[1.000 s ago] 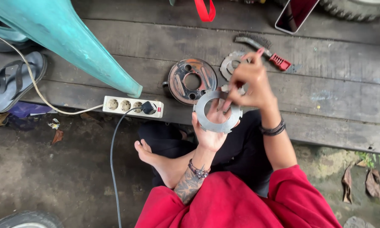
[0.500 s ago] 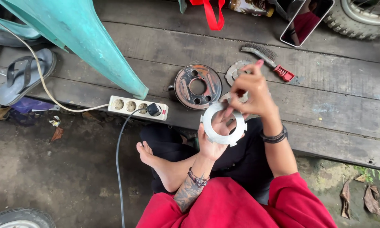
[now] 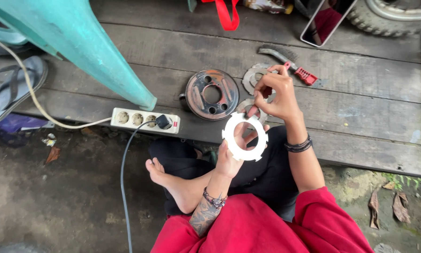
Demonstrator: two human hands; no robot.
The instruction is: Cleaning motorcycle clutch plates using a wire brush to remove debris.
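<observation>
Left hand (image 3: pixel 233 157) grips white ring plate (image 3: pixel 244 137); right hand (image 3: pixel 275 93) touching top edge.

Bare planks lie open right of the hands (image 3: pixel 266 98) and along the far boards; the round metal hub (image 3: pixel 212 94), toothed discs (image 3: pixel 255 77) and wire brush (image 3: pixel 288 60) crowd the middle; the teal chair leg (image 3: pixel 103 61) and power strip (image 3: pixel 144 120) block the left.

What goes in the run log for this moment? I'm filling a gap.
left hand: holds ring plate | right hand: fingers on ring's top edge | nearby: drum, power strip, wire brush
</observation>
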